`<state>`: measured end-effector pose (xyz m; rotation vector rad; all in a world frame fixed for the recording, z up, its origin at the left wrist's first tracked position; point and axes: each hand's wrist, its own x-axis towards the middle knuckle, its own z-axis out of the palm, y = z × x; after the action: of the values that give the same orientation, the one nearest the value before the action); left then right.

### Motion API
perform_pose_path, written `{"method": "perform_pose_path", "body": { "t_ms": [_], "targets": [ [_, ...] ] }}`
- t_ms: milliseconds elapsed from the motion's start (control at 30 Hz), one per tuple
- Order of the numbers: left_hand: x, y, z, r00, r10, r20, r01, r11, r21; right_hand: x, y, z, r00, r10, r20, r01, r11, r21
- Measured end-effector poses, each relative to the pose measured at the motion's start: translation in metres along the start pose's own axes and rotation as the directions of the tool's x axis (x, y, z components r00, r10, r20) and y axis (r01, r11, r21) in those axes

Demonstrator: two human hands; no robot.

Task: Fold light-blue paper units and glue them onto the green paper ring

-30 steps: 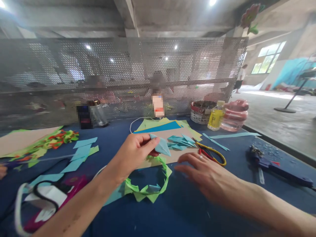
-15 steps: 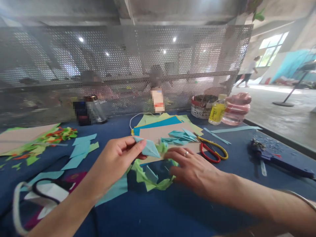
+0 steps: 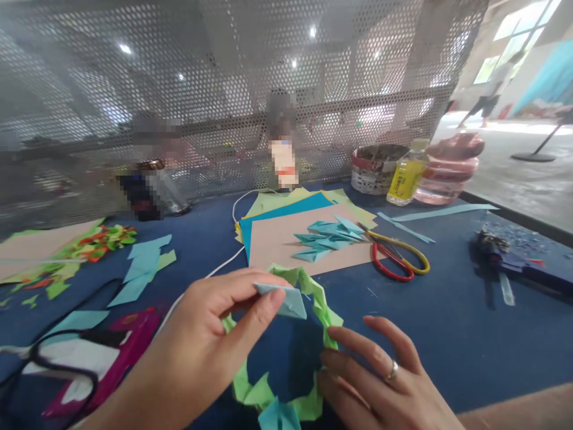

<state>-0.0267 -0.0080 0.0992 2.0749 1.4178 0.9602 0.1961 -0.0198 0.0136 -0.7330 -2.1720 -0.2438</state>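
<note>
Light-blue folded paper, a pointed flat piece (image 3: 293,303), sits pinched between thumb and forefinger of your left hand (image 3: 219,325), right above the far side of a green folded-paper ring (image 3: 320,292)! Over on the ring's right side, your right hand (image 3: 380,379) touches it, fingers parted; whether they grip, I can't tell. Beyond, red-and-yellow-handled scissors (image 3: 396,273) lie beside a pile of light-blue folded-paper pieces (image 3: 329,236).

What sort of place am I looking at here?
Probably a paper-craft workshop: folded blue paper pieces, scissors and what looks like a glue gun share one table.
</note>
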Motion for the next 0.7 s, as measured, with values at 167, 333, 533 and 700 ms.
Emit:
{"method": "perform_pose_path", "body": {
  "t_ms": [167, 333, 533, 700],
  "targets": [
    [-0.012, 0.001, 0.012, 0.982, 0.172, 0.072, -0.181, 0.973, 0.142, -0.008, -0.003, 0.003, 0.999, 0.043, 0.026, -0.043, 0.999, 0.017],
    [-0.014, -0.001, 0.016, 0.978, 0.133, 0.163, -0.154, 0.981, 0.121, -0.006, 0.001, 0.007, 0.998, 0.052, 0.022, -0.053, 0.997, 0.050],
    [-0.014, -0.004, 0.023, 0.970, 0.086, 0.226, -0.090, 0.996, 0.005, -0.007, -0.001, 0.006, 0.996, 0.078, 0.040, -0.082, 0.992, 0.098],
    [-0.023, -0.005, 0.028, 0.976, 0.106, 0.190, -0.106, 0.994, -0.014, -0.014, -0.002, 0.001, 0.997, 0.048, 0.060, -0.053, 0.996, 0.072]
  ]
}}
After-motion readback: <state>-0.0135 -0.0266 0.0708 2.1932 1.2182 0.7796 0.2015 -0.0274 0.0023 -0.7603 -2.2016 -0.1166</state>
